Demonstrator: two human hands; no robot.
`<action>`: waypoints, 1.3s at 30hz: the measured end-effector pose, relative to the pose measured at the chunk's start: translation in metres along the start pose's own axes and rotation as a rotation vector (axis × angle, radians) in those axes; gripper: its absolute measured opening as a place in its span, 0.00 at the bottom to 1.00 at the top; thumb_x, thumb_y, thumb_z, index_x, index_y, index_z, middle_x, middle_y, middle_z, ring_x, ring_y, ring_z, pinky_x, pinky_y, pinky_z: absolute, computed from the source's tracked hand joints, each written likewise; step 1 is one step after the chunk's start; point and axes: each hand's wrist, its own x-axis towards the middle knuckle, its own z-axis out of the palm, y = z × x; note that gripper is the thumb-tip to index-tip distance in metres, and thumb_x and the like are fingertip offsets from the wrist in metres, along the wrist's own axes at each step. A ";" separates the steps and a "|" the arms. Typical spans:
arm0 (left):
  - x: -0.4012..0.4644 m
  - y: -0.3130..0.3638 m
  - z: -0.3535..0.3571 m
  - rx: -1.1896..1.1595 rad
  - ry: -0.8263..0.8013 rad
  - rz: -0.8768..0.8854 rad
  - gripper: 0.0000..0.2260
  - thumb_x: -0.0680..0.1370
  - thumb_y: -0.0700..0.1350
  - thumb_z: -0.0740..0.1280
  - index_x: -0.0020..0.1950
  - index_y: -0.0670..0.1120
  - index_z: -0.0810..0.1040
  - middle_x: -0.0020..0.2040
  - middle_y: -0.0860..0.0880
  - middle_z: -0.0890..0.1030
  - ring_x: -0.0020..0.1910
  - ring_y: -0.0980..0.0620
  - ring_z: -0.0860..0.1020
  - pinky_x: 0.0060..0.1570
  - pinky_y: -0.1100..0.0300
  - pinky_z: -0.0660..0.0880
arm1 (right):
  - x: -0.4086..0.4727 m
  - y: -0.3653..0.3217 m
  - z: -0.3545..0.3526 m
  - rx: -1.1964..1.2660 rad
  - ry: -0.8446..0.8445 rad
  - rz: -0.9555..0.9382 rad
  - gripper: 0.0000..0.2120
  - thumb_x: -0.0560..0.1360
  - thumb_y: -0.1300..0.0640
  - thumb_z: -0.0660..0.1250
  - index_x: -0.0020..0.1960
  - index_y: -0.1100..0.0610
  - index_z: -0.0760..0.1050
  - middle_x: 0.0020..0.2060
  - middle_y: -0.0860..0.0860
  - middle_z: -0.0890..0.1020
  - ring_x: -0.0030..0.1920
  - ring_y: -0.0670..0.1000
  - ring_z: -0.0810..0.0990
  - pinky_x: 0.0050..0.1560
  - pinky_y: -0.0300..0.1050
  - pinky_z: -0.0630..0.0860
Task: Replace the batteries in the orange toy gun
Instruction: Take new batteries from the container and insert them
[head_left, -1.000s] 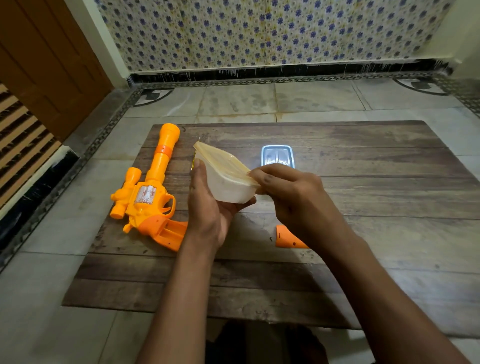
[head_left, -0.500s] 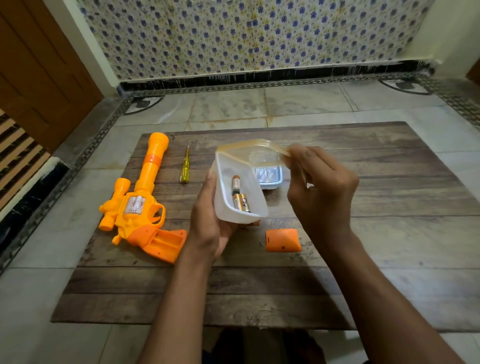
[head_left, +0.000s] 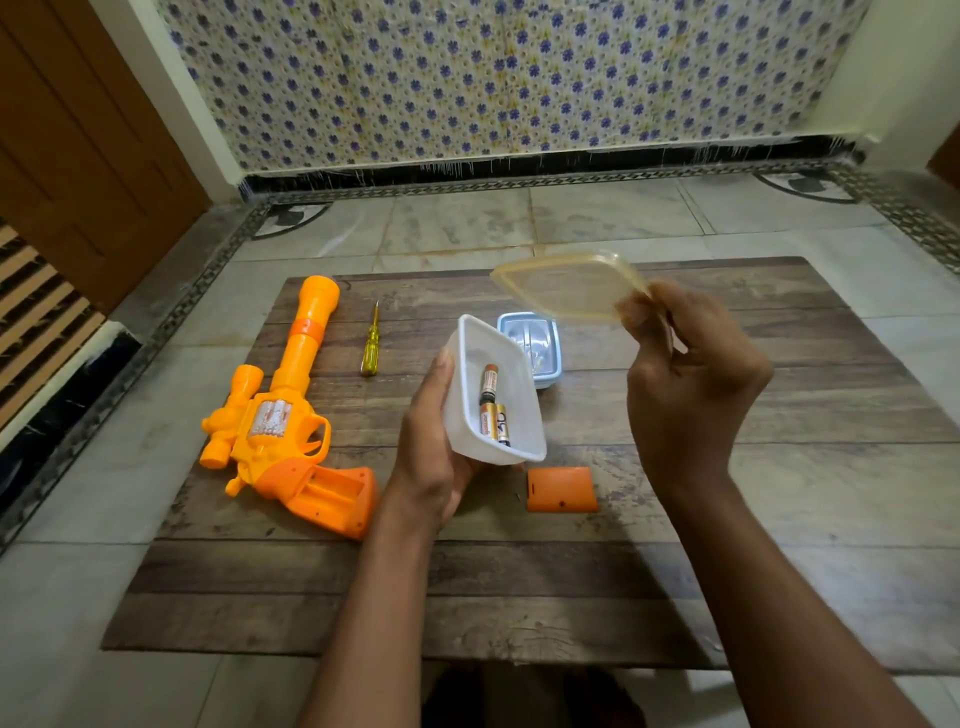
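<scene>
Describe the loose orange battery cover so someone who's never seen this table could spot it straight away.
On the wooden table, look just below the white container that the left hand holds. The battery cover lies flat there, alone. It is a small plain orange panel, unlike the big toy gun further left.

Dim warm indoor light, soft shadows, wide-angle bending at edges, slight blur

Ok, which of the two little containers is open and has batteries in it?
The white tub held in the left hand; its lid is off, in the right hand, and batteries show inside. The blue box sits on the table behind it.
</scene>
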 end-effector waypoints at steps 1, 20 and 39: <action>0.000 0.000 -0.001 -0.011 -0.001 -0.001 0.31 0.77 0.63 0.61 0.73 0.46 0.78 0.60 0.42 0.85 0.55 0.44 0.84 0.48 0.46 0.83 | 0.000 0.002 0.000 -0.041 -0.008 -0.031 0.04 0.78 0.68 0.71 0.50 0.65 0.84 0.41 0.55 0.85 0.39 0.48 0.79 0.39 0.37 0.72; -0.003 0.002 0.008 -0.089 -0.024 -0.031 0.26 0.85 0.62 0.54 0.69 0.46 0.80 0.53 0.45 0.86 0.48 0.46 0.84 0.39 0.51 0.83 | -0.019 0.069 0.016 -0.262 -0.551 0.062 0.19 0.59 0.82 0.63 0.45 0.69 0.81 0.46 0.64 0.82 0.42 0.63 0.82 0.43 0.49 0.78; -0.007 -0.004 0.024 -0.052 -0.046 0.079 0.26 0.75 0.61 0.62 0.64 0.47 0.82 0.48 0.46 0.86 0.41 0.47 0.84 0.36 0.51 0.79 | -0.006 0.040 0.001 -0.283 -0.831 0.253 0.22 0.71 0.72 0.67 0.63 0.63 0.82 0.66 0.58 0.80 0.64 0.57 0.78 0.62 0.38 0.68</action>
